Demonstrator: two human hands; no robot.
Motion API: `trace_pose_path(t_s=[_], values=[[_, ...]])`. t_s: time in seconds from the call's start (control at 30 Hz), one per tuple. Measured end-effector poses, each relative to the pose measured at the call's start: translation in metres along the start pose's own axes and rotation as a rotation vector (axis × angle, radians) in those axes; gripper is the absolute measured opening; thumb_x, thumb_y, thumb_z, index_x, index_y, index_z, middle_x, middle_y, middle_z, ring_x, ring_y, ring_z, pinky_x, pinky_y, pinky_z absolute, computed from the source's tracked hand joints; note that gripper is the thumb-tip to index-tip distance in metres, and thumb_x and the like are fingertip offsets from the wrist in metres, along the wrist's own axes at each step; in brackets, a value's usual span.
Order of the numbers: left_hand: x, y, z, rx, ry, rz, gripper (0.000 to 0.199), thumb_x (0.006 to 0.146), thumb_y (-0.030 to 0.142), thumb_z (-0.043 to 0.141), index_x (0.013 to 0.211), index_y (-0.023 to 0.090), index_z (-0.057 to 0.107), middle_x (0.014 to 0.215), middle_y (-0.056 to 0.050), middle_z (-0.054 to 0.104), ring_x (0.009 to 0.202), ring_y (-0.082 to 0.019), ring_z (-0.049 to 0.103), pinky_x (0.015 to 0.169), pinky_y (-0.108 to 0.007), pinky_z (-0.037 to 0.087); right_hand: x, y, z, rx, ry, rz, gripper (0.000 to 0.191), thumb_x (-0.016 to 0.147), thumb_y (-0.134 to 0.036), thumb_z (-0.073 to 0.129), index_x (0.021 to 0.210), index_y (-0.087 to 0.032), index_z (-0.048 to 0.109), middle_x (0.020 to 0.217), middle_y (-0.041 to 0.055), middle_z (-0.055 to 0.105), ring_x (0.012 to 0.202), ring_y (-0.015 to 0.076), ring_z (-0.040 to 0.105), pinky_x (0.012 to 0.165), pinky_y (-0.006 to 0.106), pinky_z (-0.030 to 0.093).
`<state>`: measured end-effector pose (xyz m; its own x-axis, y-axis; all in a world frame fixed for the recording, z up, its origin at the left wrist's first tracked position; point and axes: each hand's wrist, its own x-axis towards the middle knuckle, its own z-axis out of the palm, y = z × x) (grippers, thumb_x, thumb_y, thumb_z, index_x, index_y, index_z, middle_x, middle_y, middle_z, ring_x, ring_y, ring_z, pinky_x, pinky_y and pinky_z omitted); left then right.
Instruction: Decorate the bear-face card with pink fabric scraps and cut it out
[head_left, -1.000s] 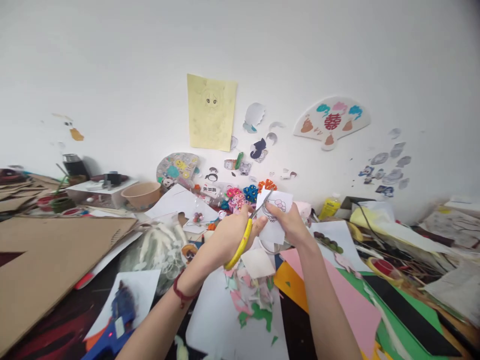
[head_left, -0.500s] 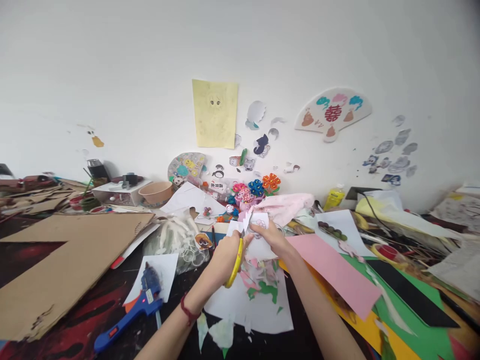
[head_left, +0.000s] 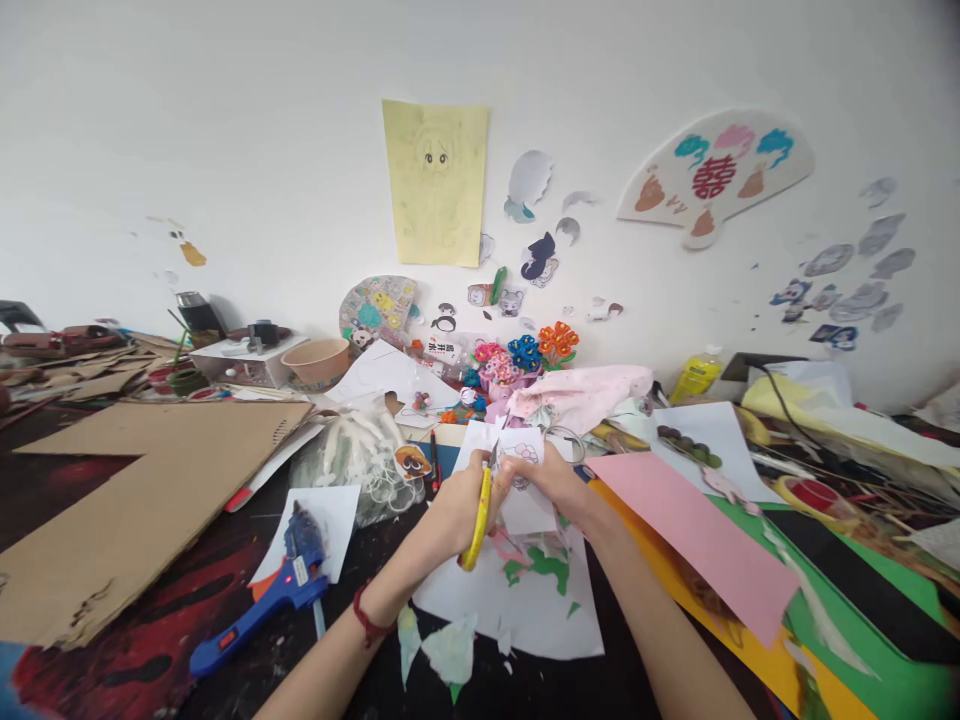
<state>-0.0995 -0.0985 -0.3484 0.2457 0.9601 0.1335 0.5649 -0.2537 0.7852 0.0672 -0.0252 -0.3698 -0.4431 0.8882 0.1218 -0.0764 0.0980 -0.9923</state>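
My left hand is closed round the yellow handles of a pair of scissors, its blades pointing up and away at the paper. In my right hand is a white sheet of paper with a small line drawing partly coloured pink, pinched near its upper part. The scissor blades lie at the left side of the drawing; whether they are parted is hard to make out. Under both hands, a larger white sheet carries green and pink paper scraps.
A blue glue gun lies on white paper at the left, beside cut cardboard. A plastic bag sits behind it. Pink paper and a black phone-like slab lie right. Pipe-cleaner flowers stand at the back.
The camera view has shifted, so the wall items appear higher and farther apart. My hands stay together on the scissors and paper, and more of the paper's lower part shows.
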Motion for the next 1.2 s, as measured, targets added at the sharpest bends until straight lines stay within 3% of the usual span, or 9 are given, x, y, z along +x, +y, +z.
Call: trace_pose_path(t_s=[0.27, 0.5, 0.67, 0.8, 0.9, 1.1, 1.2], values=[[0.000, 0.005, -0.009, 0.223, 0.070, -0.090, 0.057, 0.097, 0.058, 0.033, 0.128, 0.012, 0.043, 0.066, -0.006, 0.069, 0.071, -0.027, 0.071, 0.068, -0.033, 0.048, -0.010, -0.015, -0.012, 0.087, 0.080, 0.056, 0.035, 0.073, -0.042, 0.080, 0.096, -0.017, 0.070, 0.088, 0.0056, 0.075, 0.074, 0.0196, 0.068, 0.067, 0.031, 0.053], [-0.007, -0.004, -0.009, 0.975, 0.181, -0.075, 0.075, 0.094, 0.062, 0.039, 0.145, 0.007, 0.032, 0.079, -0.016, 0.068, 0.075, -0.034, 0.070, 0.061, -0.034, 0.048, -0.020, -0.024, -0.025, 0.163, 0.151, -0.082, 0.033, 0.063, -0.042, 0.087, 0.079, -0.020, 0.068, 0.075, 0.0009, 0.069, 0.066, 0.0155, 0.061, 0.063, 0.027, 0.050], [-0.009, -0.002, -0.015, 1.234, 0.130, 0.058, 0.067, 0.093, 0.051, 0.050, 0.142, 0.007, 0.041, 0.085, -0.020, 0.066, 0.081, -0.036, 0.066, 0.068, -0.040, 0.051, -0.021, -0.024, -0.031, 0.169, 0.143, -0.149, 0.041, 0.057, -0.051, 0.087, 0.070, -0.020, 0.064, 0.065, 0.0003, 0.063, 0.060, 0.0152, 0.056, 0.059, 0.029, 0.047], [-0.009, -0.003, -0.019, 1.168, 0.021, 0.086, 0.030, 0.096, 0.022, 0.040, 0.112, 0.007, 0.060, 0.092, -0.020, 0.064, 0.083, -0.033, 0.066, 0.067, -0.038, 0.051, -0.022, -0.025, -0.032, 0.160, 0.118, -0.197, 0.039, 0.059, -0.051, 0.086, 0.071, -0.020, 0.065, 0.066, 0.0006, 0.063, 0.059, 0.0157, 0.056, 0.060, 0.030, 0.047], [-0.009, -0.013, -0.017, 1.047, -0.040, 0.033, 0.027, 0.094, 0.009, 0.032, 0.096, 0.011, 0.058, 0.087, -0.015, 0.064, 0.072, -0.027, 0.066, 0.060, -0.034, 0.048, -0.023, -0.028, -0.031, 0.159, 0.108, -0.198, 0.037, 0.060, -0.050, 0.086, 0.072, -0.020, 0.066, 0.067, 0.0012, 0.063, 0.060, 0.0160, 0.056, 0.059, 0.030, 0.047], [-0.014, -0.021, -0.025, 0.929, 0.125, -0.038, 0.029, 0.103, 0.031, 0.024, 0.096, 0.018, 0.048, 0.085, -0.009, 0.065, 0.071, -0.022, 0.065, 0.061, -0.030, 0.044, -0.024, -0.034, -0.031, 0.148, 0.076, -0.199, 0.039, 0.060, -0.052, 0.085, 0.071, -0.020, 0.065, 0.063, -0.0001, 0.060, 0.057, 0.0150, 0.053, 0.057, 0.030, 0.046], [-0.019, -0.022, -0.032, 0.828, 0.199, -0.110, 0.026, 0.103, 0.035, 0.023, 0.100, 0.019, 0.044, 0.072, -0.004, 0.064, 0.064, -0.021, 0.064, 0.057, -0.027, 0.040, -0.025, -0.035, -0.033, 0.144, 0.054, -0.209, 0.041, 0.059, -0.053, 0.085, 0.071, -0.020, 0.065, 0.063, 0.0001, 0.060, 0.056, 0.0144, 0.053, 0.056, 0.029, 0.045]])
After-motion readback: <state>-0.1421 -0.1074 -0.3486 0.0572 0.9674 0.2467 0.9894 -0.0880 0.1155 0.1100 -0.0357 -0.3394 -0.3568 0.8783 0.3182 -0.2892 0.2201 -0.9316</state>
